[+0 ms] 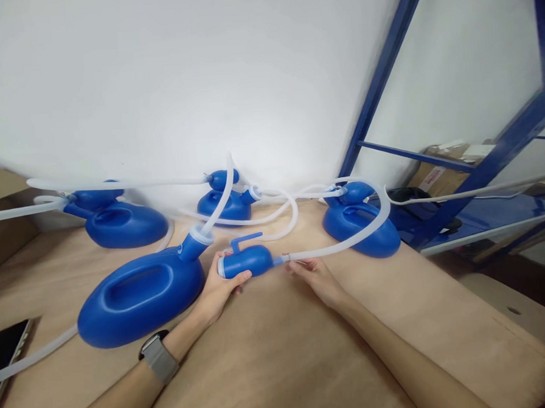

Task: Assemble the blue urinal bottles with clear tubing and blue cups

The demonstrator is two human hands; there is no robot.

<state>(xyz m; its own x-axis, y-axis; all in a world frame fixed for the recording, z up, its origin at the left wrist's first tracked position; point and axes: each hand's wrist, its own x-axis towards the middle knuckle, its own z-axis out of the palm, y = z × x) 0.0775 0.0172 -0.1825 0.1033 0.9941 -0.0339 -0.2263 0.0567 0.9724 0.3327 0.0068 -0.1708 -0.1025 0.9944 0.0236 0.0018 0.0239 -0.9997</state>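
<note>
My left hand (pixel 219 287) is wrapped around a small blue plastic cup (pixel 252 261) with a pale rim and an angled handle on top. A translucent white tube (pixel 336 249) is fitted on the cup's narrow spout, with a thin wire clamp (pixel 286 258) around the joint. At that clamp, the fingers of my right hand (pixel 317 279) are closed on the tube end; the fingertips are partly hidden. Left of my left hand lies a large blue bottle (pixel 140 296) with a recessed grip. From its pale collar (pixel 201 234) another length of tube rises.
More blue bottles with cups and tubes stand behind: one at the left (pixel 127 225), one in the middle (pixel 224 208), one at the right (pixel 360 230). A dark flat device (pixel 8 349) lies at the left edge. A blue metal frame (pixel 379 70) rises beyond the paper-covered table (pixel 271 362).
</note>
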